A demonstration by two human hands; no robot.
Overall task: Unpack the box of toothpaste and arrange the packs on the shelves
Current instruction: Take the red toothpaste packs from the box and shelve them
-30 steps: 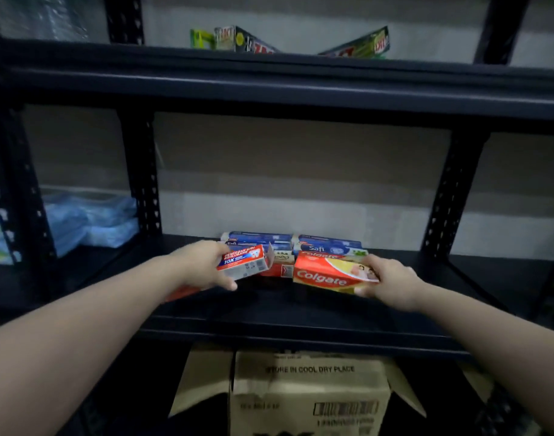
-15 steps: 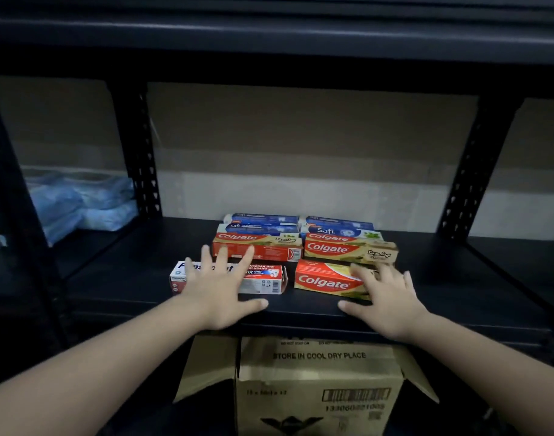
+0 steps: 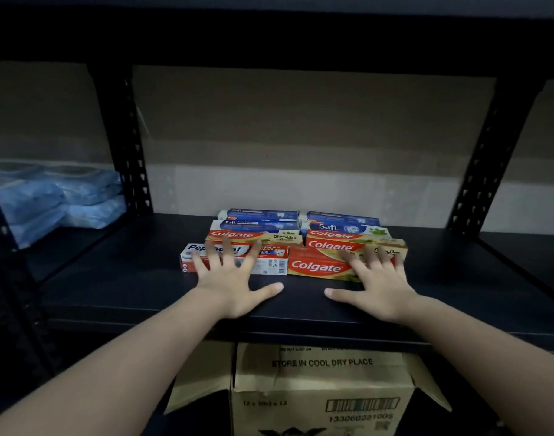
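There is one view only, from a wide-angle camera on the person's head, so no second view shares any of the scene. It faces the dark shelf point(image 3: 143, 287) head-on and tilts down a little, sitting close enough that both forearms run in from the bottom corners. The left hand point(image 3: 231, 278) and right hand point(image 3: 376, 281) lie just below the middle, with the packs point(image 3: 300, 243) beyond them at the centre. The upper shelf's underside crosses the top edge, the wall fills the background, and the box point(image 3: 322, 388) shows at the bottom edge, below the shelf. The wide lens bends the uprights near the sides.
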